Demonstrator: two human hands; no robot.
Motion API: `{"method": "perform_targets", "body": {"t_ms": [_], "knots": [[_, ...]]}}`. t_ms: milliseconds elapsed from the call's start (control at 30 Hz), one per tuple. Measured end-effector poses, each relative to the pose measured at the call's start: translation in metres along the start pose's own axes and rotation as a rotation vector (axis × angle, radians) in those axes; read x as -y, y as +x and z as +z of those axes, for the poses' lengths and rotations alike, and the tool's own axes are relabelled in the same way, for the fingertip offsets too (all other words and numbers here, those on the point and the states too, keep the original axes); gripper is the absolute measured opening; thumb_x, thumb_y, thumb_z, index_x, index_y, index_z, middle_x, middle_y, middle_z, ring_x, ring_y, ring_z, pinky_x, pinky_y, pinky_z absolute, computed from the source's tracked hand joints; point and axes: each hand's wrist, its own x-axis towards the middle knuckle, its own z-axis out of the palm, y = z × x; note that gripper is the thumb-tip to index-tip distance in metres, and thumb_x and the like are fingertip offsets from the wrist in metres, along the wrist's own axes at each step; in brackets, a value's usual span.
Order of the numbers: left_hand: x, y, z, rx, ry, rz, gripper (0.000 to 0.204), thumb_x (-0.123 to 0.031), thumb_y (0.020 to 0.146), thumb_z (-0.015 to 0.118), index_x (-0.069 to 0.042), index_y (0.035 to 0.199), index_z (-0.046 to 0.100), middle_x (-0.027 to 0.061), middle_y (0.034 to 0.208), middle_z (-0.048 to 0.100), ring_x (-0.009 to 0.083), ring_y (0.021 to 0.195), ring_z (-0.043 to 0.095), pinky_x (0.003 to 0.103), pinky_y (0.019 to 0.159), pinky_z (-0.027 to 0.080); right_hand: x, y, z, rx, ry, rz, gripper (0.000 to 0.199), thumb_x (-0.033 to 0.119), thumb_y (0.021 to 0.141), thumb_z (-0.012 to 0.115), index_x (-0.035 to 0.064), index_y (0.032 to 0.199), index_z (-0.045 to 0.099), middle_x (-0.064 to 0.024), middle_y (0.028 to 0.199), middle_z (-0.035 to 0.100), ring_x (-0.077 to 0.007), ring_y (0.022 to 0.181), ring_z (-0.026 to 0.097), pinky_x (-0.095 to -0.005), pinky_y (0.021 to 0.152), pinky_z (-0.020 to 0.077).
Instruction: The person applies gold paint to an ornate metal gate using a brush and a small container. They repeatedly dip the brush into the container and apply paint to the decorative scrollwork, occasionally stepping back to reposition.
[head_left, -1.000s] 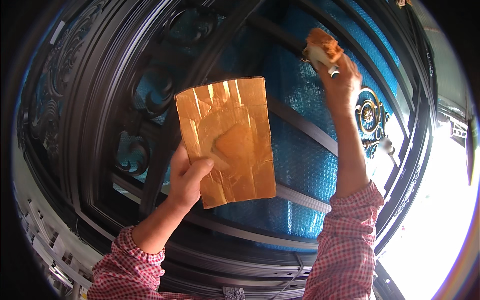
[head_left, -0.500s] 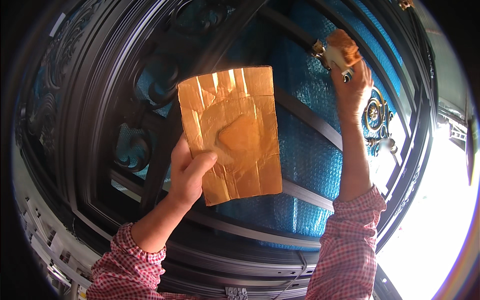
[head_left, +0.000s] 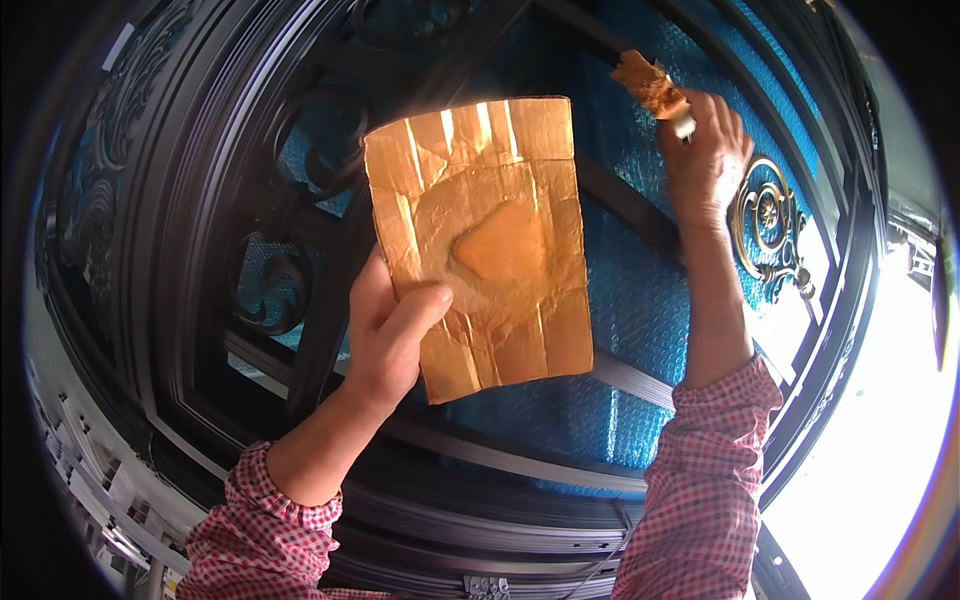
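My left hand (head_left: 392, 340) is closed around the lower left edge of a gold-coated cardboard sheet (head_left: 505, 325), with its thumb on top. A smooth puddle of gold paint (head_left: 505, 242) lies in the middle of the sheet. Up and to the right, my right hand (head_left: 708, 160) is closed on a small sponge (head_left: 655, 88). The sponge has a ragged, gold-brown stained end and a pale part at the fingers; the fingertips are mostly hidden. It is over the dark bars of a metal gate (head_left: 630, 205); whether it touches them I cannot tell.
A gold-toned scroll ornament (head_left: 768, 215) sits on the gate beside my right wrist. Darker scrollwork (head_left: 270, 285) fills the left side. Blue bubble-textured sheeting (head_left: 625, 430) shows between the bars. Bright light comes from the right.
The cardboard sheet and my left hand have shifted slightly up and right in view. My right hand has turned, tipping the sponge leftward, and more of the back of the hand shows.
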Motion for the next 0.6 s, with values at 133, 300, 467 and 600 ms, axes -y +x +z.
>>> {"method": "perform_targets", "body": {"t_ms": [133,300,467,600], "knots": [[0.005,-0.002,-0.005,-0.009,0.056,0.009,0.042,-0.002,0.074,0.043,0.005,0.115,0.039,0.0079,0.104,0.051,0.0101,0.091,0.047,0.026,0.082,0.038,-0.03,-0.015,-0.009,-0.083,0.002,0.106,0.026,0.014,0.066,0.068,0.0089,0.087,0.054,-0.0045,0.086,0.057,-0.0237,0.088,0.054,-0.0381,0.079,0.038],[0.005,0.001,0.005,0.003,0.055,0.011,0.043,-0.001,0.074,0.043,0.005,0.116,0.039,0.0083,0.106,0.05,0.0109,0.094,0.047,0.027,0.085,0.037,-0.019,0.006,-0.009,-0.028,0.018,0.03,0.026,0.02,0.068,0.068,0.0073,0.086,0.054,-0.0063,0.087,0.057,-0.024,0.088,0.054,-0.0386,0.079,0.0382],[0.004,-0.002,0.001,0.022,0.06,0.043,0.042,-0.001,0.075,0.043,0.005,0.117,0.038,0.0086,0.106,0.05,0.011,0.095,0.047,0.027,0.085,0.037,-0.04,0.0,-0.019,-0.068,0.07,0.241,0.021,0.017,0.069,0.065,0.0057,0.083,0.055,-0.0079,0.082,0.058,-0.0222,0.085,0.055,-0.0383,0.079,0.0391],[-0.001,-0.003,0.001,0.023,0.065,0.03,0.041,-0.002,0.076,0.043,0.005,0.116,0.038,0.0082,0.106,0.05,0.0102,0.095,0.047,0.027,0.084,0.038,-0.027,0.024,-0.019,0.01,0.199,0.36,0.028,0.027,0.073,0.064,0.0026,0.086,0.059,-0.0123,0.087,0.062,-0.0261,0.08,0.06,-0.0364,0.073,0.0465]]}}
